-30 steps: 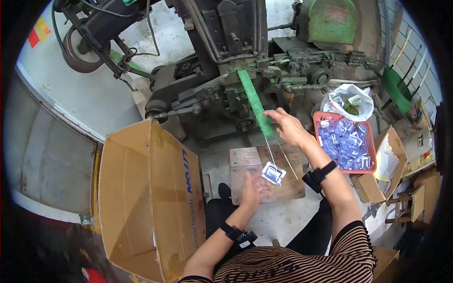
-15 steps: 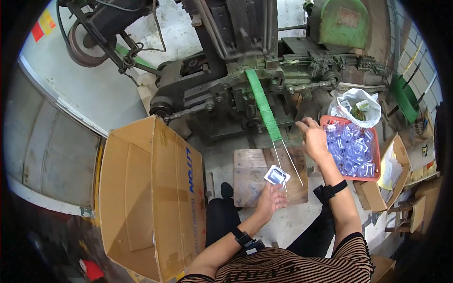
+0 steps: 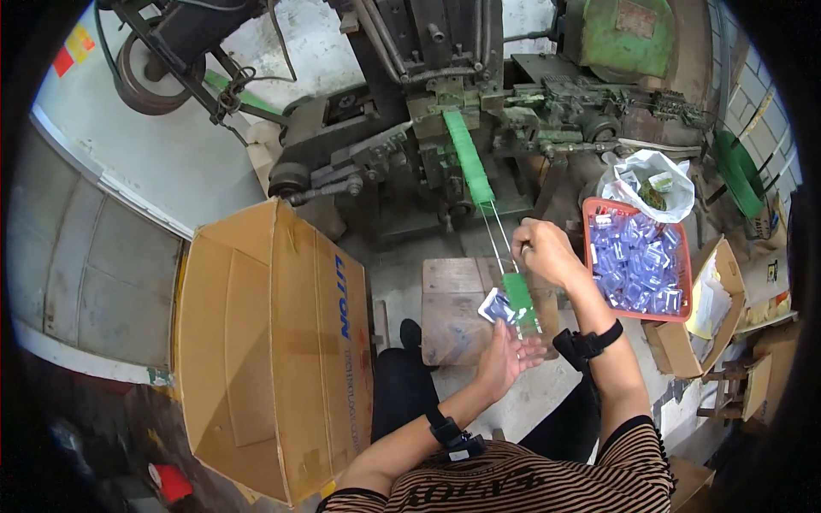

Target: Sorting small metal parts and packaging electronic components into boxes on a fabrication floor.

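In my left hand (image 3: 505, 363) is a small clear plastic case (image 3: 494, 305), held by its lower edge, with the other fingers spread below the rails' ends. Two thin wire rails (image 3: 495, 232) slope down from the machine toward this hand. A long row of small green pieces (image 3: 468, 158) sits on their upper part. A short green batch (image 3: 518, 292) lies at the lower ends, just beside the case. My right hand (image 3: 545, 250) is closed at the rails above that batch. What its fingertips grip, if anything, is hidden.
A dark machine (image 3: 445, 85) stands ahead. Below the rails is a wooden board (image 3: 445, 295). A large open cardboard box (image 3: 278, 342) stands left. At right, a red basket (image 3: 687, 274) holds clear cases, with a white plastic bag (image 3: 676, 201) behind and a smaller carton (image 3: 725, 256) beside it.
My right hand has moved left to the rails and its fingers have closed. A batch of green pieces has come down to the rails' lower ends, leaving the upper row shorter.
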Tool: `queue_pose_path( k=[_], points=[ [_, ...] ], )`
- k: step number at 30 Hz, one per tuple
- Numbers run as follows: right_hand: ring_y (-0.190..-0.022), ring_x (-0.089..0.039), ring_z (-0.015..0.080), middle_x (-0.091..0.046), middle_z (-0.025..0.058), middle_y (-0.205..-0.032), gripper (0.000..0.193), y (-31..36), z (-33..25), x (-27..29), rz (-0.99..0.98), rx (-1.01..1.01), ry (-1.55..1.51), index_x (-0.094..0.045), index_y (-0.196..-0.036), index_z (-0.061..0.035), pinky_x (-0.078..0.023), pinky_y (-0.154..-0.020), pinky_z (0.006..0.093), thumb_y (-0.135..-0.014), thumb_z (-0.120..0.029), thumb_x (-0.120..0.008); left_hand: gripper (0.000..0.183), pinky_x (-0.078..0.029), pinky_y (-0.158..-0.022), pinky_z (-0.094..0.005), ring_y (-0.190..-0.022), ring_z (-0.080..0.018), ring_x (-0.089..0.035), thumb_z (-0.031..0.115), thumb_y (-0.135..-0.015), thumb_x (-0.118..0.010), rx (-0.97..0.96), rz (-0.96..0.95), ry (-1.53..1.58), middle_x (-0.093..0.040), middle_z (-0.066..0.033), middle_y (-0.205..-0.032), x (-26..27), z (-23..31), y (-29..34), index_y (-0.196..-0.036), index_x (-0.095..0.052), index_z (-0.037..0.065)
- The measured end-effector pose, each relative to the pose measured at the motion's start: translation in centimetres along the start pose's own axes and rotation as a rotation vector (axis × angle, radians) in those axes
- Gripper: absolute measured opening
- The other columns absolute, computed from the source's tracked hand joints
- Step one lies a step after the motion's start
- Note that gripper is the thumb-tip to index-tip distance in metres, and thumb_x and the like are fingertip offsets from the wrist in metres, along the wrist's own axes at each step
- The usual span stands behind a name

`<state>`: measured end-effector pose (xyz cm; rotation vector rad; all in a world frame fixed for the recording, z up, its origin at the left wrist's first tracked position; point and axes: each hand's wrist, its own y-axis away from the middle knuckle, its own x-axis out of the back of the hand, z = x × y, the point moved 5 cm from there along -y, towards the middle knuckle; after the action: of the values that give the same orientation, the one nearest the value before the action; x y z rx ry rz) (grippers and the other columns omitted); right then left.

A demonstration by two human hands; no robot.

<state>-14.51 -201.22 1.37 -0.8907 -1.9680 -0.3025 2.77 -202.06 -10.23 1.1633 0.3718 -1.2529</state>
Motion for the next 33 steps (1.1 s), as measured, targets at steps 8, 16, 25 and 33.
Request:
queue_pose_path(
  k=[8, 16, 25, 33],
  points=[
    [-0.076, -0.055, 0.0291, -0.055, 0.0143, -0.077, 0.025, 4.4, 0.6, -1.1, 0.044, -0.02, -0.266, -0.062, -0.079, -0.0003, -0.043, -0.069, 0.0336, -0.063, 0.01, -0.046, 0.057, -0.047, -0.08, -0.0364, -0.091, -0.0255, -0.056, 0.055, -0.093, -0.022, -0.06, -0.01, 0.051, -0.054, -0.014, -0.099, -1.2, 0.5, -0.9, -0.118, -0.039, 0.007],
    [-0.074, -0.055, 0.0288, -0.056, 0.0145, -0.077, 0.022, 6.0, 0.4, -1.5, 0.067, -0.032, -0.437, -0.061, -0.076, 0.0025, -0.043, -0.067, 0.0333, -0.063, 0.01, -0.045, 0.048, -0.049, -0.079, -0.039, -0.092, -0.0268, -0.058, 0.045, -0.097, -0.019, -0.159, 0.06, 0.099, -0.055, -0.0131, -0.102, -1.5, 2.2, -1.8, -0.118, -0.041, 0.008],
    [-0.077, -0.056, 0.0239, -0.056, 0.012, -0.077, 0.021, 6.7, 1.1, -2.2, 0.023, -0.069, -0.393, -0.062, -0.081, 0.0024, -0.043, -0.068, 0.0322, -0.067, 0.009, -0.048, 0.049, -0.051, -0.073, -0.0399, -0.087, -0.0266, -0.06, 0.049, -0.094, -0.029, -0.191, 0.045, 0.116, -0.059, -0.0133, -0.098, -0.6, 1.9, -2.5, -0.114, -0.045, 0.007],
    [-0.086, -0.057, 0.0301, -0.057, 0.0149, -0.086, 0.031, 6.1, 0.7, -1.5, 0.178, -0.078, -0.448, -0.06, -0.097, -0.0021, -0.045, -0.074, 0.0346, -0.07, 0.007, -0.048, 0.045, -0.051, -0.074, -0.039, -0.087, -0.0287, -0.06, 0.043, -0.096, -0.025, -0.162, 0.101, 0.051, -0.058, -0.0158, -0.098, 0.4, 2.1, -2.3, -0.114, -0.043, 0.006]
  ],
)
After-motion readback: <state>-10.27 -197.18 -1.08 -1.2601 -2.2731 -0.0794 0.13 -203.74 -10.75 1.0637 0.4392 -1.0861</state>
